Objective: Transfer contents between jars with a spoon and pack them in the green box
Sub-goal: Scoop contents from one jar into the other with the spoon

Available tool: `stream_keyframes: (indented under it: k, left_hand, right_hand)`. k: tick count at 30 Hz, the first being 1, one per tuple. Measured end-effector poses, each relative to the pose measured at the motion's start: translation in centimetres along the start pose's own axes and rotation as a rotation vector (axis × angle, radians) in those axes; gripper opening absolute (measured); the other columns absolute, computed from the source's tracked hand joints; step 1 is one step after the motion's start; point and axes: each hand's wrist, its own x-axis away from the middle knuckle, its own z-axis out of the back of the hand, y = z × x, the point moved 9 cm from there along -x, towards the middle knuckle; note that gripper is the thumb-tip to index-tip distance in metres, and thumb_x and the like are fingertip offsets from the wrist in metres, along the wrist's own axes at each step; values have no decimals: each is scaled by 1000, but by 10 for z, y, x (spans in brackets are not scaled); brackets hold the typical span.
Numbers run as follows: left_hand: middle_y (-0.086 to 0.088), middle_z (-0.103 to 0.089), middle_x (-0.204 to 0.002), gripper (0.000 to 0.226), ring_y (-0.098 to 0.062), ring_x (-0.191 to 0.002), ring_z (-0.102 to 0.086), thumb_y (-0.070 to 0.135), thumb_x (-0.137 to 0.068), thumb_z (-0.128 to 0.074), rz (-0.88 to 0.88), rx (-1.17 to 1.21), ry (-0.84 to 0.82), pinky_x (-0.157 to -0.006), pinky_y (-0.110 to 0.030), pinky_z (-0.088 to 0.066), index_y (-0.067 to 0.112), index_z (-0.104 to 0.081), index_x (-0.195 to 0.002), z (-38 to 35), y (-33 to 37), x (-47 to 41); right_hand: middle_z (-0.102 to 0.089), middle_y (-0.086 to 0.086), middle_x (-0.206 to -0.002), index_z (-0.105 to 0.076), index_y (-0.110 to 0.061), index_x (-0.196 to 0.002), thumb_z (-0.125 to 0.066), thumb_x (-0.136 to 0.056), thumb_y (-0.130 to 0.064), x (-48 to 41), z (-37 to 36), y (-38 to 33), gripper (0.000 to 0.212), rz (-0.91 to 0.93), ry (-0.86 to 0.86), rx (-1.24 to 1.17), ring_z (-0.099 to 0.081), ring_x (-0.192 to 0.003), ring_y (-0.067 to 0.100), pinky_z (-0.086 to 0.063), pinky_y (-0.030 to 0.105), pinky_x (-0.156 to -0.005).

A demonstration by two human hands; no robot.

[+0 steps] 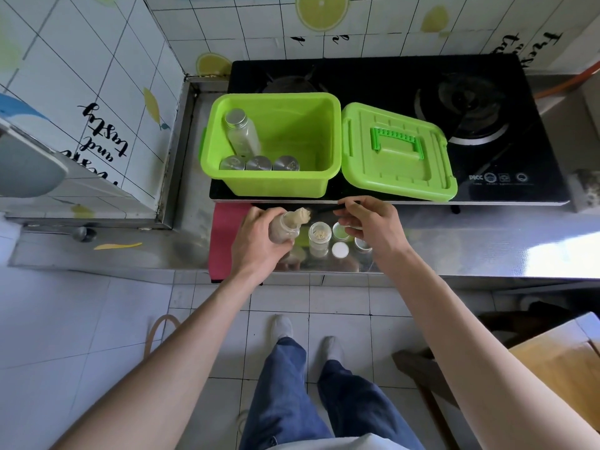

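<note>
My left hand grips a clear jar of pale beige contents, tilted with its mouth pointing right. My right hand pinches a thin dark spoon whose tip reaches the tilted jar's mouth. Just below the spoon an open jar stands upright on the steel counter with a little pale matter inside. The green box sits open on the stove and holds a tall lidded bottle and three lidded jars. Its green lid lies to the right.
A white cap, a second open jar and a metal lid stand on the counter under my right hand. A red cloth lies left of them. The black gas stove fills the back.
</note>
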Motion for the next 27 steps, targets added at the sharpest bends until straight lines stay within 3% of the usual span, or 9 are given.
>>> stream_keyframes:
  k: [7, 11, 15, 19, 22, 24, 27]
  left_hand:
    - [12, -49, -103, 54, -14, -96, -56, 32, -74, -87, 19, -13, -13, -69, -30, -41, 41, -64, -122, -6, -5, -1]
    - [13, -50, -104, 52, -14, -97, -57, 33, -73, -86, 28, -16, -20, -72, -33, -47, 43, -63, -119, -8, -7, 0]
    - [11, -51, -103, 51, -14, -96, -56, 31, -74, -86, 34, -19, -18, -70, -31, -43, 42, -64, -119, -9, -8, 0]
    - [11, -51, -104, 51, -15, -97, -57, 32, -74, -85, 41, -26, -21, -70, -31, -44, 42, -64, -119, -11, -10, 1]
    - [10, -52, -104, 51, -15, -97, -57, 32, -74, -85, 42, -28, -23, -71, -32, -45, 43, -64, -119, -11, -11, 2]
    - [11, -51, -104, 51, -15, -97, -57, 32, -74, -85, 42, -29, -23, -71, -32, -45, 42, -64, -119, -11, -10, 3]
    - [10, -51, -105, 51, -15, -98, -57, 32, -75, -85, 41, -28, -27, -72, -32, -47, 41, -64, -121, -12, -11, 3]
  right_hand:
    - [-77, 4, -86, -75, -13, -96, -58, -102, -16, -6, 36, 8, 18, 7, 86, 24, -68, -71, 10, -51, 17, -61]
    - [-77, 5, -84, -75, -13, -95, -60, -101, -14, -9, 46, 13, 16, 34, 113, 89, -70, -68, 9, -53, 27, -67]
    - [-77, 3, -81, -74, -14, -93, -61, -100, -13, -13, 46, 17, 15, 47, 117, 152, -69, -65, 4, -53, 27, -66]
    - [-78, 6, -83, -74, -16, -90, -63, -98, -13, -17, 39, 17, 14, 73, 120, 225, -71, -72, 14, -53, 27, -64]
    - [-78, 5, -82, -76, -12, -94, -63, -98, -15, -21, 35, 16, 13, 114, 128, 323, -75, -79, 23, -59, 35, -69]
    - [-78, 2, -81, -77, -11, -97, -62, -97, -15, -23, 29, 14, 15, 155, 118, 396, -75, -75, 18, -61, 40, -76]
    - [-77, -3, -80, -76, -18, -95, -62, -96, -18, -21, 19, 6, 14, 223, 106, 519, -73, -73, 10, -60, 38, -77]
